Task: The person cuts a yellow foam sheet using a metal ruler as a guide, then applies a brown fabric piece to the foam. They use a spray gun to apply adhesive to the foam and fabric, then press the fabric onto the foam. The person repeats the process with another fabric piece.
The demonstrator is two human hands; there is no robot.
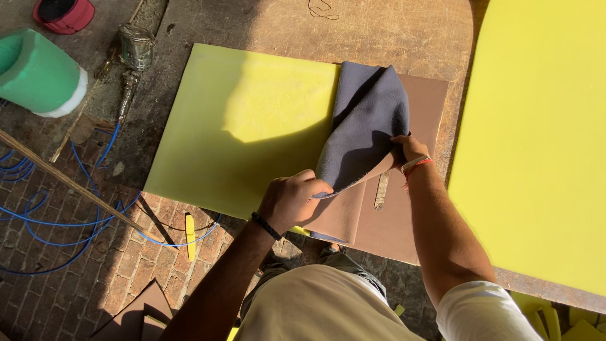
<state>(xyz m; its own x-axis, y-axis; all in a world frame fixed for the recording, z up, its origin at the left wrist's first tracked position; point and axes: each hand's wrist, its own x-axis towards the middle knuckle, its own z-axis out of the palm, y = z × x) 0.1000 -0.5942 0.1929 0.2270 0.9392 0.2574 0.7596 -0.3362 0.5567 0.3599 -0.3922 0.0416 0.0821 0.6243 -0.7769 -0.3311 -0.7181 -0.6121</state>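
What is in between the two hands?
In the head view, a folded grey-blue fabric sheet spans the stretch between the left hand and the right hand; both grip its edge, above a flat brown board.

Green foam roll (39, 72) at ten o'clock, red container (63, 14) above it at eleven. Metal spray gun (134, 53) beside them. Blue hose (44, 215) coils at eight o'clock on brick floor (95, 278). Large yellow foam panel (536, 139) at three o'clock. Small yellow offcut (190, 237) at seven.
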